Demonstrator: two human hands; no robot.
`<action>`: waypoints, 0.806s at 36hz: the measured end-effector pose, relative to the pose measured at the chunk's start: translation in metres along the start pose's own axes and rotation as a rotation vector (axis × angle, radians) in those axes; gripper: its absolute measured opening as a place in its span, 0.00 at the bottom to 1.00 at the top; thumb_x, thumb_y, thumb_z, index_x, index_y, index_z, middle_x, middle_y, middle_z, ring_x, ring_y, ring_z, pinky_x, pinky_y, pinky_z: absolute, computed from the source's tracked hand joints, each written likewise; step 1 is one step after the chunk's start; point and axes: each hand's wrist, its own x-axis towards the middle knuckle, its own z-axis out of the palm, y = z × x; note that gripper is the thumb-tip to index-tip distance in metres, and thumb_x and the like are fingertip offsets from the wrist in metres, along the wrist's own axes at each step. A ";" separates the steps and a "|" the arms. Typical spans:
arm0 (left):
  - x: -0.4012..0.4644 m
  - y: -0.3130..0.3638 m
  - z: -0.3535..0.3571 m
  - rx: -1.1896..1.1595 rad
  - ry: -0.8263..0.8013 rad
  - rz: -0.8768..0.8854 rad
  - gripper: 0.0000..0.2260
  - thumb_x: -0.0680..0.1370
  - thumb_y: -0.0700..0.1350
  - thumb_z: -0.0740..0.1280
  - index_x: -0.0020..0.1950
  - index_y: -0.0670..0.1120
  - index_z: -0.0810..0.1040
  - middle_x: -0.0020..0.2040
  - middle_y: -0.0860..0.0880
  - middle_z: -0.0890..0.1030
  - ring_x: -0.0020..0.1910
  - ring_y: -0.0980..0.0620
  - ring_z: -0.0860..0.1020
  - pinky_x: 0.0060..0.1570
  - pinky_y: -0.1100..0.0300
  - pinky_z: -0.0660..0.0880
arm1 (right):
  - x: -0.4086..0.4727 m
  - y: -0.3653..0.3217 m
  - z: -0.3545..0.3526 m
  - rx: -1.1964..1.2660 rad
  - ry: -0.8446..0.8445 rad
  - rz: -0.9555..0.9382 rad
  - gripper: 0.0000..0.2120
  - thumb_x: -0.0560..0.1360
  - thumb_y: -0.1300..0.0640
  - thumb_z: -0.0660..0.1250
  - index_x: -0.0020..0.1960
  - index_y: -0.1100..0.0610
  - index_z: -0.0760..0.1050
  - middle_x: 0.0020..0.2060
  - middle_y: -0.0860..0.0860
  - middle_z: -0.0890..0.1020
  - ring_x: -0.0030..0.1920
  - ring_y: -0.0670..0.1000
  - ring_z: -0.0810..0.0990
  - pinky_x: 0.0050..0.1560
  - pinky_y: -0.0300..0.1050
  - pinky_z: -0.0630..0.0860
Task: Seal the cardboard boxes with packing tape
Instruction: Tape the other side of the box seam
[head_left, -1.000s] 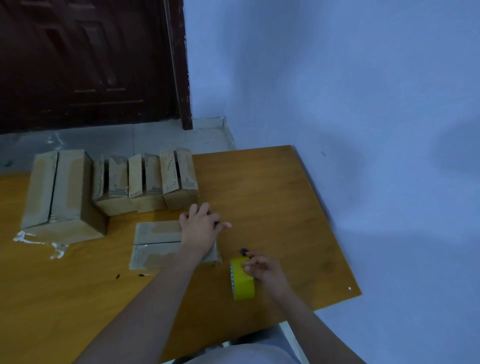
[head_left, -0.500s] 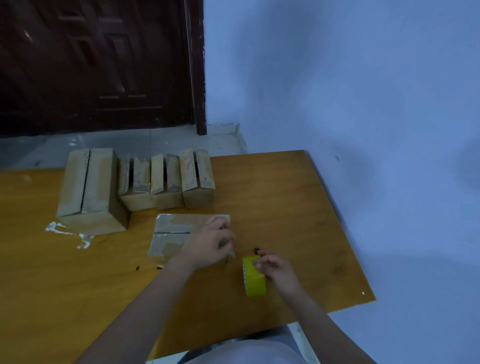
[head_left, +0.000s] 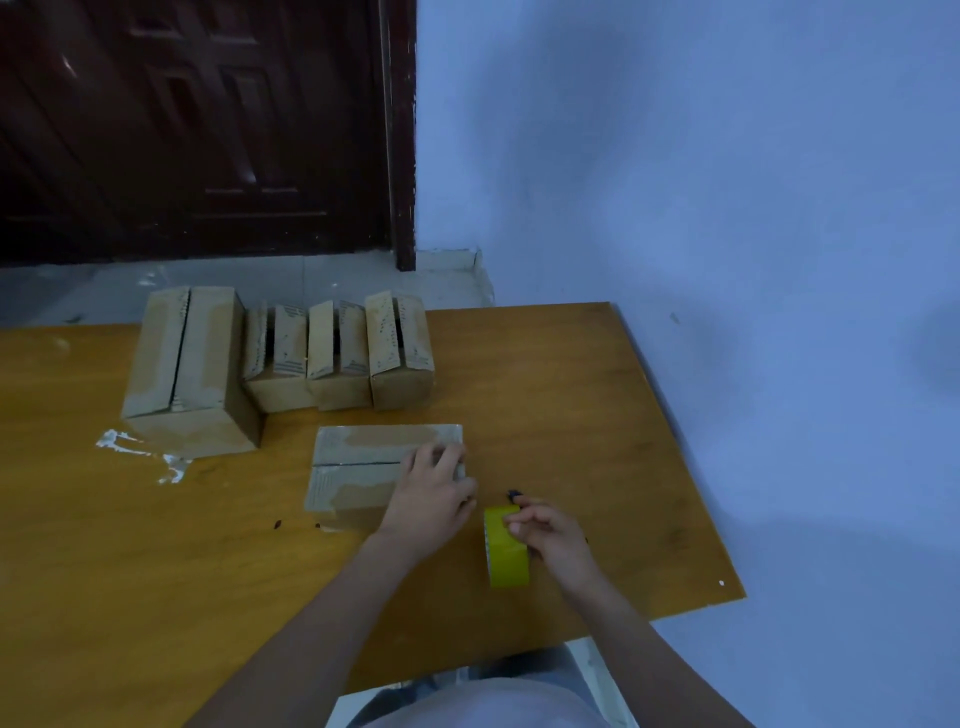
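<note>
A flat cardboard box (head_left: 358, 462) lies in the middle of the wooden table (head_left: 571, 415), its two top flaps meeting at a dark seam. My left hand (head_left: 431, 493) rests on the box's right end, fingers curled over its edge. Just right of it a yellow roll of packing tape (head_left: 504, 556) stands on edge on the table. My right hand (head_left: 550, 535) pinches at the top of the roll. A large box (head_left: 187, 374) and three small boxes (head_left: 337, 358) stand in a row behind.
Crumpled scraps of clear tape (head_left: 140, 452) lie on the table left of the flat box. A small dark object (head_left: 514, 492) sits beside the roll. The table's right edge runs along a blue wall (head_left: 727, 208); a dark door (head_left: 197, 130) stands behind.
My left hand slid from the box's far edge toward its right near end. The roll and my right hand stayed together. The camera view shifted left.
</note>
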 end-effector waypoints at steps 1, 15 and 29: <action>0.000 0.002 0.000 -0.011 0.006 -0.014 0.09 0.63 0.50 0.79 0.33 0.51 0.80 0.50 0.47 0.77 0.52 0.43 0.70 0.46 0.45 0.76 | 0.000 0.000 0.000 -0.002 0.001 0.002 0.07 0.74 0.63 0.69 0.40 0.54 0.81 0.60 0.49 0.74 0.60 0.50 0.74 0.56 0.47 0.74; 0.000 0.024 0.015 -0.062 0.113 -0.188 0.08 0.68 0.46 0.61 0.42 0.48 0.78 0.45 0.48 0.76 0.44 0.47 0.68 0.48 0.52 0.64 | 0.001 0.000 0.000 -0.034 0.005 0.003 0.06 0.73 0.65 0.70 0.39 0.56 0.81 0.58 0.49 0.74 0.59 0.52 0.75 0.52 0.44 0.73; -0.006 -0.017 -0.050 -0.722 0.445 -0.776 0.11 0.80 0.37 0.60 0.62 0.43 0.73 0.56 0.51 0.71 0.56 0.57 0.67 0.55 0.63 0.65 | 0.008 -0.039 -0.008 -0.333 -0.133 0.013 0.14 0.71 0.73 0.65 0.33 0.58 0.74 0.56 0.59 0.76 0.54 0.52 0.76 0.43 0.30 0.70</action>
